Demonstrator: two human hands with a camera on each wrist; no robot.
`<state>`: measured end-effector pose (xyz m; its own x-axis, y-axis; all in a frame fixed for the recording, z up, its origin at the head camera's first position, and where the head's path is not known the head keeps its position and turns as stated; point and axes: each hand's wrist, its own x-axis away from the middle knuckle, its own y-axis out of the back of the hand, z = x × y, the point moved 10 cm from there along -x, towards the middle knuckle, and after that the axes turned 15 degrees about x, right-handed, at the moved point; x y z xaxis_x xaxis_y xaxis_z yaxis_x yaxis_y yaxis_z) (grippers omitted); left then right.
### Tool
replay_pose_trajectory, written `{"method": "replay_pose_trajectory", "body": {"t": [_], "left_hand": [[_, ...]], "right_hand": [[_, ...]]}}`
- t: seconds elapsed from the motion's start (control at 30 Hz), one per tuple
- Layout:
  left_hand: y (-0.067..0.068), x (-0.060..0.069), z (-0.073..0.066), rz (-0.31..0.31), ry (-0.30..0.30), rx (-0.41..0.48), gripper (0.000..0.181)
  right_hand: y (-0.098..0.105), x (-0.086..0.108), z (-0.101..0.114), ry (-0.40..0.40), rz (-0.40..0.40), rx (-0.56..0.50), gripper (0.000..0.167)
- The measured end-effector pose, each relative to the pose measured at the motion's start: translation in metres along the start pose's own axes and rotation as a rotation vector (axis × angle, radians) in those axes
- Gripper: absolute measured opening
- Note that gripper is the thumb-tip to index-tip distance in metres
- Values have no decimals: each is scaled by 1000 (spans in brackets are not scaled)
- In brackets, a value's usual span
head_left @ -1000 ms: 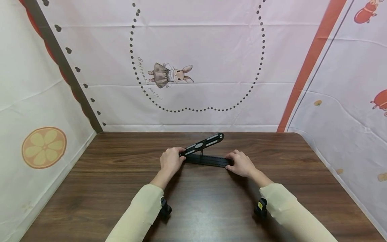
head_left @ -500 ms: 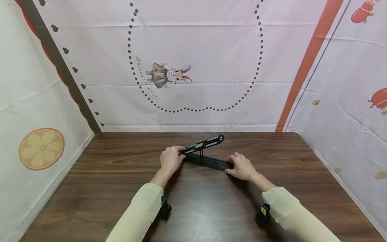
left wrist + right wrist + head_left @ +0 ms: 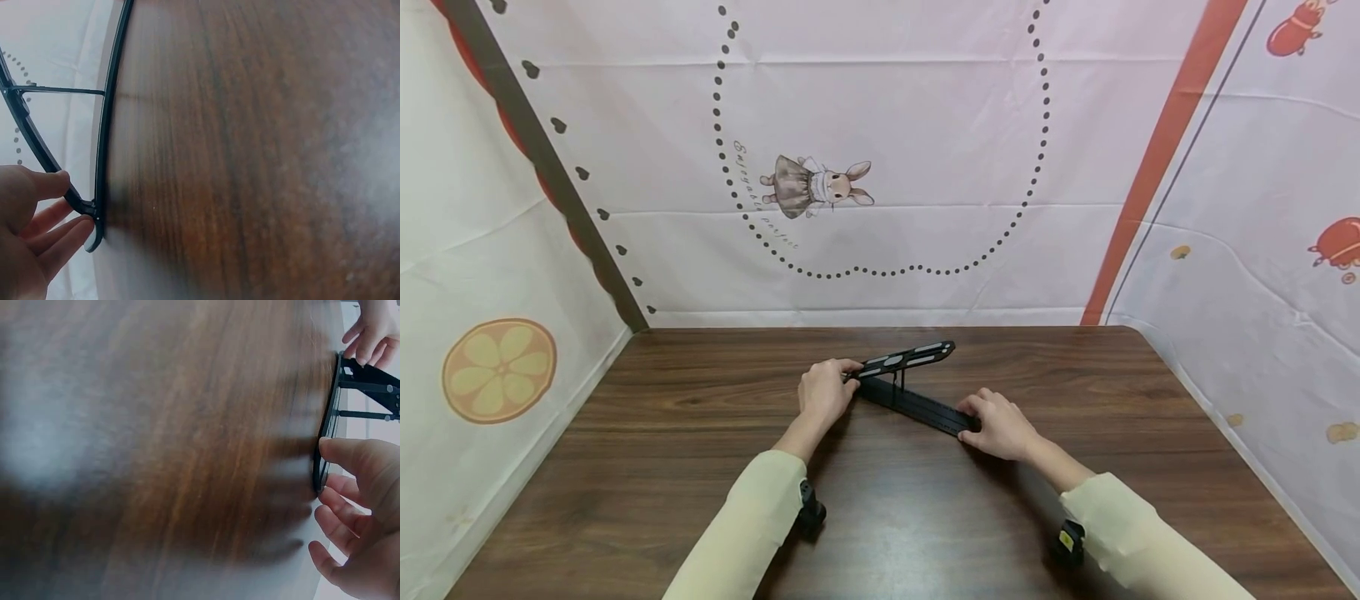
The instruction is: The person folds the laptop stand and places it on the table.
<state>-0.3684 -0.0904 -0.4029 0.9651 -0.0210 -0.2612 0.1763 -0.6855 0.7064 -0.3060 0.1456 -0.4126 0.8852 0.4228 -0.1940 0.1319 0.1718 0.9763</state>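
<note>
A black folding stand (image 3: 921,408) stands towards the back of the wooden table, its upper arm with grey pads (image 3: 910,358) tilted up over a flat base and propped by a thin strut. The left hand (image 3: 825,392) grips the hinged left end; in the left wrist view the left hand (image 3: 37,219) has thumb and fingers around the joint. At the base's right end, the right hand (image 3: 1000,425) pinches it between thumb and fingers. The right wrist view shows the right hand (image 3: 365,506) with its thumb on the base (image 3: 325,431) and its lower fingers spread.
The brown wooden table (image 3: 880,517) reaches to a white printed cloth (image 3: 925,142) hanging behind it, with more cloth along both sides. A small black device (image 3: 810,508) sits at the left wrist, another (image 3: 1069,542) at the right.
The right hand has drawn the base's right end towards the person, so the base slants more. The raised arm's free end sits slightly lower in view. The left hand has barely moved.
</note>
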Motion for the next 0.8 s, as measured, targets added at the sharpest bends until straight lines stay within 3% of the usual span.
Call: {"method": "replay_pose_trajectory", "body": {"t": [0.57, 0.8], "left_hand": [[-2, -5, 0, -9, -25, 65, 23], [-5, -11, 3, 8, -7, 95, 22]], "right_hand": [[3, 12, 20, 91, -36, 44, 32], [4, 16, 28, 116, -58, 33, 33]]}}
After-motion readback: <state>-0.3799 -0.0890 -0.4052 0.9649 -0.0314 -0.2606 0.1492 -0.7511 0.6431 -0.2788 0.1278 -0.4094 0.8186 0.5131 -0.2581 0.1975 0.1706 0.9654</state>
